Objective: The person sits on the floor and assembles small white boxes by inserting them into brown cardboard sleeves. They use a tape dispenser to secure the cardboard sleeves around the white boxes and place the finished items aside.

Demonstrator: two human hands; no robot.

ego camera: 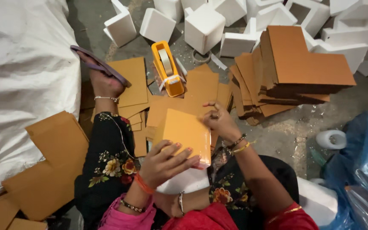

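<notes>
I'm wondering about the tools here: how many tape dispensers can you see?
1. The orange tape dispenser lies on the cardboard sheets on the floor, ahead of both hands. Others may be hidden under the cardboard or outside the view.

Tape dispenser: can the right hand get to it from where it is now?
Probably yes: the right hand is at the box edge, and only flat cardboard sheets lie between it and the tape dispenser.

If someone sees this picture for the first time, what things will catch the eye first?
First, the orange-brown cardboard-wrapped block in the middle, held by the left hand from below and the right hand at its upper right edge. Just above it lies a bright orange tape dispenser on flat cardboard sheets. At the top, white foam corner pieces crowd the floor beside a tall cardboard stack.
</notes>
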